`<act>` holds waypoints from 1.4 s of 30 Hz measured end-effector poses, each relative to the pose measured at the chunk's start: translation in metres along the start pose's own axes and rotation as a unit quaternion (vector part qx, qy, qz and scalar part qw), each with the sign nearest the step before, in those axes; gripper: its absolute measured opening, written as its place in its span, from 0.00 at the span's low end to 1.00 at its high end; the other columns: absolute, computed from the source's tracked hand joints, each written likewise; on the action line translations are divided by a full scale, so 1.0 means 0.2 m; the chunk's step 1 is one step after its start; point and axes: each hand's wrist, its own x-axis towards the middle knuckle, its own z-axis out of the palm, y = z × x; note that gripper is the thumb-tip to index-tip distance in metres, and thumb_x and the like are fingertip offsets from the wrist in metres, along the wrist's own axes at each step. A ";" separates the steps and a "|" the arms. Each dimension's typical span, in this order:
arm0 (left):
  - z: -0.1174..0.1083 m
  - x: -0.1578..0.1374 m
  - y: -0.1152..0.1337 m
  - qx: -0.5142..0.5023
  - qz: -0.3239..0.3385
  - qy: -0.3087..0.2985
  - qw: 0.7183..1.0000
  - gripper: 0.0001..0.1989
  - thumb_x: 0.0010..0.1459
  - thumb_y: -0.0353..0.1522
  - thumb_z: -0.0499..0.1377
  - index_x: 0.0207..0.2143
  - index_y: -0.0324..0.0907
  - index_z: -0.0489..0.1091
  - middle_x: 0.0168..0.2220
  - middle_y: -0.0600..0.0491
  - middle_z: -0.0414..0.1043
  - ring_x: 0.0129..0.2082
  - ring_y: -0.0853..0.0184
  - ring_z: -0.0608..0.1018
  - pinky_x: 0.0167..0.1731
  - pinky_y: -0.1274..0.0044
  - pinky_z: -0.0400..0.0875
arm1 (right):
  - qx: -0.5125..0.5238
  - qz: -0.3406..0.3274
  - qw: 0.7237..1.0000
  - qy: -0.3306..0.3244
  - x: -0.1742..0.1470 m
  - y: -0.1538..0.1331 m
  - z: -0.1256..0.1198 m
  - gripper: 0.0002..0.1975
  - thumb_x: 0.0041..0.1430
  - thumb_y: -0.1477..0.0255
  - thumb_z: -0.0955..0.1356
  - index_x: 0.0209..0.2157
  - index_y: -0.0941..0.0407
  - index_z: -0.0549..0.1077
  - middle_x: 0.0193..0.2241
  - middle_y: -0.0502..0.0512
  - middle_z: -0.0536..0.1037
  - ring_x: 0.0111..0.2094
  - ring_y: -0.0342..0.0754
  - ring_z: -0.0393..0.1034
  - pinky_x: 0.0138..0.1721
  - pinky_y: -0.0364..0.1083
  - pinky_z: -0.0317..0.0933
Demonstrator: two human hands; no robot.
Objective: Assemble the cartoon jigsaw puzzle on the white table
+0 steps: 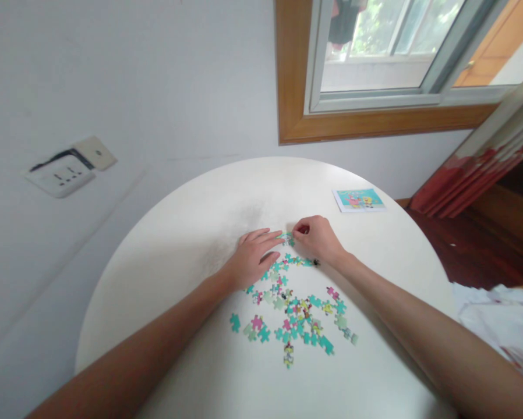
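Observation:
Loose jigsaw puzzle pieces (300,317) in teal, pink, yellow and pale green lie spread over the white round table (183,372). Beyond them, a few joined puzzle pieces (287,238) lie flat between my two hands. My left hand (256,255) rests palm down with its fingers stretched out, the fingertips touching the left side of those joined pieces. At their right side, my right hand (316,237) has thumb and forefinger curled together in a pinch. Whatever sits between those fingertips is hidden, though a puzzle piece lies right beside them.
A picture card (360,200) with cartoon figures on teal lies at the table's far right. Behind stand a white wall with a socket (63,174) and a wood-framed window (294,116). A red and cream curtain (475,169) hangs right, above white papers or bags (497,320).

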 end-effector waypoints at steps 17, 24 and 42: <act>0.00 0.00 0.00 -0.002 -0.002 -0.002 1.000 0.19 0.66 0.36 0.53 0.58 0.51 0.67 0.63 0.58 0.64 0.64 0.60 0.62 0.62 0.62 0.54 | -0.044 -0.113 0.993 -0.004 -0.01 0.00 -0.07 0.16 0.55 0.80 0.63 0.36 0.55 0.82 0.31 0.54 0.72 0.32 0.46 0.67 0.36 0.44 0.58; 0.00 0.00 0.00 -0.007 -0.005 0.001 1.000 0.19 0.66 0.37 0.52 0.58 0.51 0.66 0.62 0.56 0.65 0.64 0.59 0.62 0.62 0.62 0.54 | -0.056 -0.076 0.996 0.003 0.00 0.04 -0.09 0.16 0.56 0.80 0.63 0.36 0.54 0.82 0.31 0.54 0.72 0.32 0.46 0.66 0.38 0.44 0.58; -0.01 0.01 0.01 -0.025 0.007 0.013 1.000 0.20 0.68 0.35 0.49 0.60 0.49 0.64 0.63 0.53 0.63 0.63 0.62 0.63 0.63 0.65 0.55 | -0.035 -0.121 0.991 -0.049 -0.02 0.04 -0.07 0.18 0.54 0.83 0.63 0.38 0.55 0.82 0.32 0.55 0.72 0.32 0.45 0.66 0.37 0.43 0.58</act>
